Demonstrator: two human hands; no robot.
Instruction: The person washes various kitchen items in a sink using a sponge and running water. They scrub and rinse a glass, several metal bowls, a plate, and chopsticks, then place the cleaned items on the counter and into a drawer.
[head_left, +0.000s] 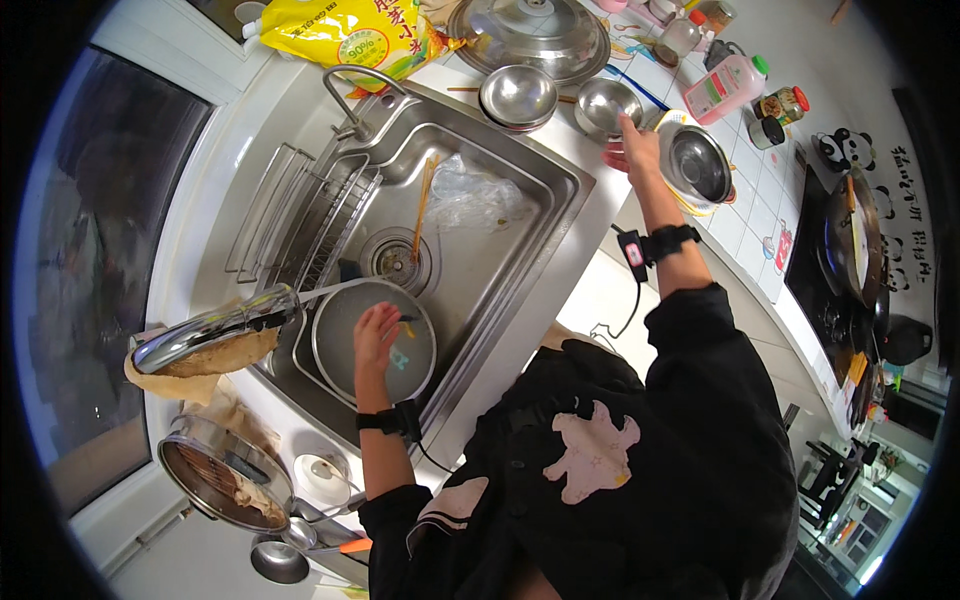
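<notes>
My right hand (636, 154) is at a small stainless steel bowl (606, 97) on the counter, thumb over its rim and the other fingers along its outside. Left of this bowl sit stacked steel bowls (517, 94). To the right, another steel bowl (697, 165) rests on a patterned yellow-and-white piece. My left hand (377, 335) hovers, fingers loosely bent and holding nothing, over a round grey pan (337, 349) in the sink's near left corner. Small yellow and teal patches show in the pan. Wooden chopsticks (424, 206) and a crumpled clear plastic bag (476, 196) lie in the sink (502, 251).
A faucet (352, 112) and wire rack (330, 217) line the sink's far side. A large glass-and-steel lid (532, 37) and yellow bag (337, 37) stand behind. Bottles and jars (727, 90) line the wall; a wok (855, 240) is on the cooktop. A steamer pot (225, 480) is at left.
</notes>
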